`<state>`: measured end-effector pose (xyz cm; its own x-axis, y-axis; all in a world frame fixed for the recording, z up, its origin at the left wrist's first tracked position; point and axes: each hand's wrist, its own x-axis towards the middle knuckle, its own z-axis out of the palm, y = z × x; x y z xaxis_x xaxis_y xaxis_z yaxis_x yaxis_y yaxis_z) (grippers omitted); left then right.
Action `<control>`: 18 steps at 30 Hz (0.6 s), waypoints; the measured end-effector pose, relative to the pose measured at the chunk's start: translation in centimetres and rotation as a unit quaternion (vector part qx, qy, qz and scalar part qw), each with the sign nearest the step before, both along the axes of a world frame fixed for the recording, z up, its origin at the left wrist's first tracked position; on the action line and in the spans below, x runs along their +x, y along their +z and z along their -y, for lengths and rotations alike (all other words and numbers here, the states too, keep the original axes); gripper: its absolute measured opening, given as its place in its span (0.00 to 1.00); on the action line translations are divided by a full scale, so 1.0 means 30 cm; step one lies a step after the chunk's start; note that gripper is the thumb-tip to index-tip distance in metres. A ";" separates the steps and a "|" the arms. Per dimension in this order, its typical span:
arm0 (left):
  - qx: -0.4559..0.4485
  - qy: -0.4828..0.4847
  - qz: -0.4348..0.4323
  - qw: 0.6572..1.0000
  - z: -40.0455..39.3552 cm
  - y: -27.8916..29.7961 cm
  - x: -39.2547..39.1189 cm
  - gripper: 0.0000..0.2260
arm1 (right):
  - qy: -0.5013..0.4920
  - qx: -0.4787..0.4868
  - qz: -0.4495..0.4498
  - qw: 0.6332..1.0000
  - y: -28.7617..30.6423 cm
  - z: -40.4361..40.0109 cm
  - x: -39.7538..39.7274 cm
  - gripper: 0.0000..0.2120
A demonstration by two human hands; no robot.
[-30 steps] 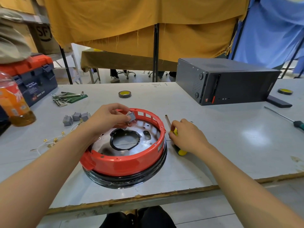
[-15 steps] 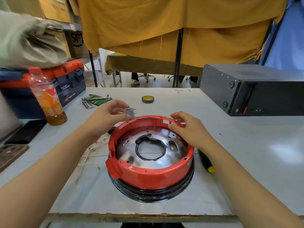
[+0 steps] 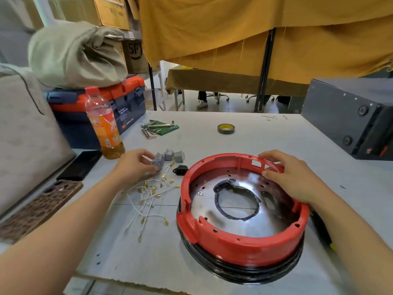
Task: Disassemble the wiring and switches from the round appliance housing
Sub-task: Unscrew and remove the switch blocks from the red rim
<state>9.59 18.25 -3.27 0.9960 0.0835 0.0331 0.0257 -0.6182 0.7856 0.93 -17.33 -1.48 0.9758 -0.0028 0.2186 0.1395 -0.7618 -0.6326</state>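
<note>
Phones (image 3: 63, 182) lie at the left edge of the tabletop (image 3: 244, 137), beside an orange bottle (image 3: 105, 126) that stands before a toolbox (image 3: 127, 99) with a bundle of cloth on it. Left hand (image 3: 133, 165) reaches out over the loose wires (image 3: 148, 194) and pinches a grey switch (image 3: 157, 161) between thumb and fingertips, just beside two more switches (image 3: 174, 155) and a small black socket (image 3: 180, 169) lying on the tabletop. Keys (image 3: 153, 127) and a tape roll (image 3: 226, 128) lie farther back. Housing (image 3: 234, 239) sits to the right of the wires, near the front edge: a red ring on a black base, with a shiny metal plate inside, pierced by small holes and a large round opening edged in black. Right hand (image 3: 295, 179) rests on the ring's far rim, fingers curled over it. A dark box (image 3: 344, 118) stands at far right.
</note>
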 end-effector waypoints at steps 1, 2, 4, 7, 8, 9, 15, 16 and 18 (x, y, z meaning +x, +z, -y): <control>-0.002 0.006 -0.011 1.000 0.000 -0.005 0.009 0.10 | 0.001 0.001 0.000 1.000 0.000 0.000 0.000 0.17; -0.003 0.012 -0.018 1.000 0.000 -0.009 0.018 0.09 | 0.003 0.001 0.000 1.000 -0.001 0.001 -0.001 0.17; -0.009 0.027 -0.031 0.999 -0.001 -0.009 0.034 0.07 | 0.004 0.002 0.001 1.000 -0.002 0.004 -0.001 0.16; -0.037 0.041 -0.067 0.996 -0.008 -0.003 0.051 0.06 | -0.001 0.011 -0.001 1.000 -0.002 0.005 -0.001 0.16; -0.051 0.040 -0.079 0.995 -0.013 -0.001 0.054 0.06 | -0.002 0.013 -0.002 1.000 -0.002 0.003 -0.002 0.16; -0.066 0.038 -0.088 0.993 -0.016 0.001 0.056 0.06 | -0.003 0.015 -0.002 1.000 -0.001 0.001 -0.002 0.16; -0.131 0.031 -0.085 0.987 0.000 -0.009 0.066 0.04 | -0.002 0.008 -0.005 1.000 0.004 -0.003 -0.007 0.16; -0.135 0.021 -0.080 0.987 0.009 -0.013 0.067 0.04 | -0.002 0.008 -0.005 1.000 0.006 -0.005 -0.008 0.16; -0.133 0.015 -0.071 0.989 0.025 -0.021 0.072 0.04 | -0.003 0.010 -0.006 1.000 0.009 -0.008 -0.012 0.16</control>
<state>11.74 17.50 -3.91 0.9860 0.1002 -0.1329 0.1617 -0.3877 0.9075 0.57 -17.08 -1.19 0.9785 -0.0137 0.2059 0.1261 -0.7503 -0.6490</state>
